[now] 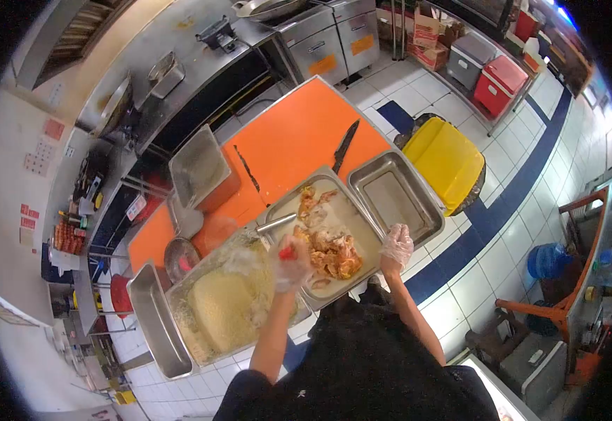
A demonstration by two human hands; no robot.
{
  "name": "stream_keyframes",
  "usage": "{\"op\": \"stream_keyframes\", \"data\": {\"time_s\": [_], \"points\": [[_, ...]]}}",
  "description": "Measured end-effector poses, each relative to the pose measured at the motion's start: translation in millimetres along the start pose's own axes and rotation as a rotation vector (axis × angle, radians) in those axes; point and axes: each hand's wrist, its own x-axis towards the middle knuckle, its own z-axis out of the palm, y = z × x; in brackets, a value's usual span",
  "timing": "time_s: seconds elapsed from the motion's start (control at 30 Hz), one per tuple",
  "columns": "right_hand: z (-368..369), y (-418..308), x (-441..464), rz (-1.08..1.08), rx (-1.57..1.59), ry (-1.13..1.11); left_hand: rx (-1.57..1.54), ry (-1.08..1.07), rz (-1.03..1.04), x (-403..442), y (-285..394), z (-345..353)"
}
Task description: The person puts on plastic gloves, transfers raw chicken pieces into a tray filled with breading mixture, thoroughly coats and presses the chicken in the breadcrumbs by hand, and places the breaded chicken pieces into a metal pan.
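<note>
At the far left, a long steel pan [158, 319] stands just beside a wider pan of flour [222, 309], which is heaped in a smooth mound with looser clumps toward the upper and right parts. Behind them sit a round bowl [179, 257] and, farther back on the orange table [299, 130], a deep pan [202, 168].

The left hand [292, 265], in a clear glove, hangs over the border between the flour and the chicken tray [356, 223]. It appears closed around a small red object [288, 253], though blur leaves it uncertain what that is. A metal bar [276, 222] lies just beyond it.

The chicken [334, 254] is in that tray, mostly in one pile toward the near side, with a few pieces farther up. Some parts are orange-brown, others pale, so the work looks partway along at most: the pieces are out and the flour stands ready beside them, but no piece can be made out in the flour, and the pile appears to be what is left to handle.

A black knife [346, 146] lies beyond the tray. The right hand [395, 245], also gloved, is raised by the near corner of a second tray [395, 196], its fingers bunched together with nothing visible in them. At the right is a yellow bin [445, 163].
</note>
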Motion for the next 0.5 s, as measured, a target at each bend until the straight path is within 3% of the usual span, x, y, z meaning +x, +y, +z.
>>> {"op": "stream_keyframes", "data": {"time_s": [0.17,0.2,0.27,0.33,0.4,0.43,0.5], "points": [[-0.6,6.7,1.6,-0.049,-0.040,0.027,-0.235,0.308,-0.102,32.2,29.3,14.3],[-0.4,5.6,2.3,-0.018,-0.031,0.012,-0.310,0.334,-0.252,31.8,51.5,2.7],[-1.2,3.9,1.0,0.026,-0.024,0.010,-0.375,0.343,-0.167,17.0,19.4,-8.2],[-0.9,0.6,0.0,-0.081,-0.003,0.053,-0.441,0.365,-0.093,10.3,27.8,-15.0],[-5.3,-4.9,-0.2,-0.052,-0.007,0.020,-0.473,0.227,-0.287,-5.3,46.3,-12.0],[-5.5,-7.2,-0.9,-0.026,-0.008,-0.013,-0.469,0.240,-0.293,-10.0,29.1,5.7],[-4.7,-6.3,-1.2,-0.024,-0.040,-0.026,-0.055,0.219,-0.339,-12.1,-39.4,50.8]]}}
